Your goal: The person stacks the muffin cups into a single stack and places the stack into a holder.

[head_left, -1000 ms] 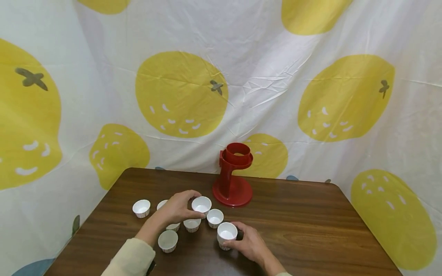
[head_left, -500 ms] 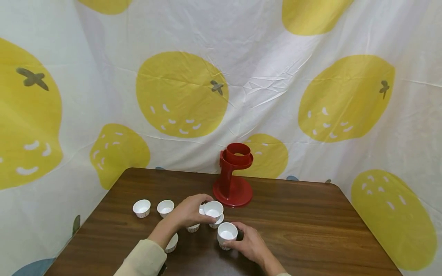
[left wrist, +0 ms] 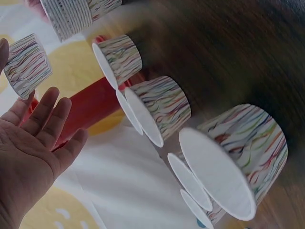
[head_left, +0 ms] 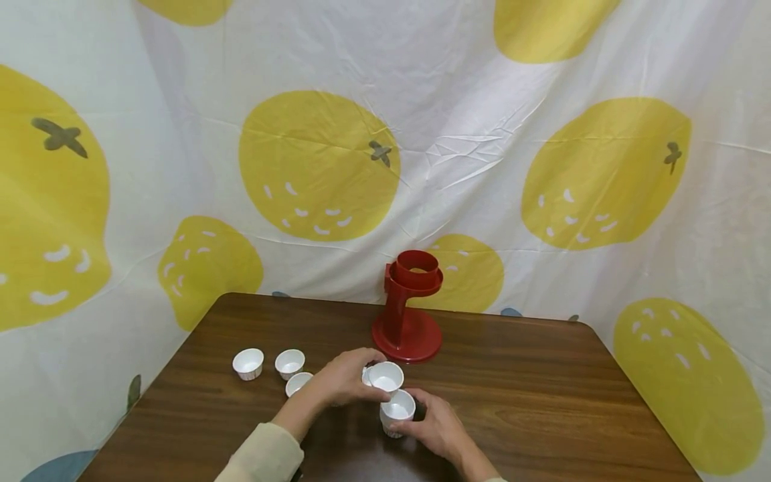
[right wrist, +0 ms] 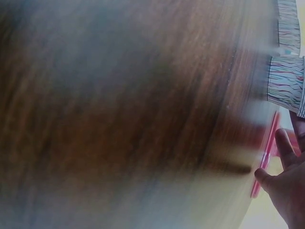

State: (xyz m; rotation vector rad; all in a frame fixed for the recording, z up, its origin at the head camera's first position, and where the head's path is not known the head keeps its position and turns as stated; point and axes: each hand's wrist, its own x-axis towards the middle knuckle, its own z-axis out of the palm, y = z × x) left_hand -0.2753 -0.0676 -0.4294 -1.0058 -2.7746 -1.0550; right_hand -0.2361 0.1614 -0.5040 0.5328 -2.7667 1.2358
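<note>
My left hand (head_left: pixel 349 376) pinches a white paper baking cup (head_left: pixel 387 376) by its sides, just above and behind a short stack of nested baking cups (head_left: pixel 398 405). My right hand (head_left: pixel 442 422) grips that stack between thumb and fingers, near the middle of the table. Wavy coloured lines run round the held cup (left wrist: pixel 28 67) in the left wrist view, with the ridged stack (left wrist: pixel 66 19) beyond it. In the right wrist view, part of the stack (right wrist: pixel 286 81) shows above the fingers. Whether the held cup touches the stack, I cannot tell.
Loose baking cups stand upright at left, among them one outer cup (head_left: pixel 247 363) and another (head_left: pixel 290 363); my left forearm hides others. Behind my hands stands a red plastic stand (head_left: pixel 409 328) with a ring top. A lemon-print cloth (head_left: pixel 458 167) hangs behind the brown table (head_left: pixel 542 388).
My left hand has carried its cup right and toward me, over to the stack. My right hand has kept its place round the stack.
</note>
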